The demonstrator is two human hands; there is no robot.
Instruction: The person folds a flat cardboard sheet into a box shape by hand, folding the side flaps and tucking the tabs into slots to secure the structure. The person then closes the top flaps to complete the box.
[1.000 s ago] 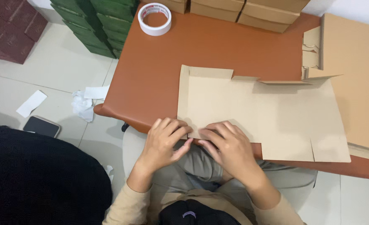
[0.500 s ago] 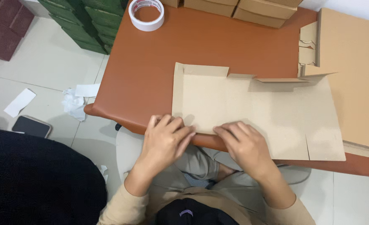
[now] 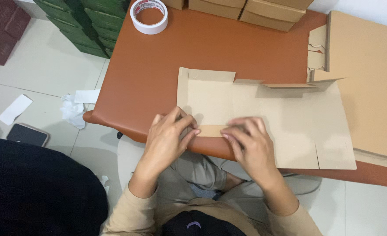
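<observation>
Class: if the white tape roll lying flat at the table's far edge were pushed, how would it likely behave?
The white ring-shaped tape roll lies flat on the smooth brown table, so it would probably slide, not roll. Its hollow centre suggests it is light. Near the edge, it could fall off.

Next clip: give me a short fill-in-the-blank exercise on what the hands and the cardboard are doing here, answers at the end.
1. Both the left hand and the right hand press on the near edge of a flat ____ sheet.
2. The sheet lies on a table with a ____ top.
3. A roll of tape sits at the table's far ____ corner.
4. A stack of flat cardboard lies to the ____ of the sheet.

Missing words: cardboard; brown; left; right
</observation>
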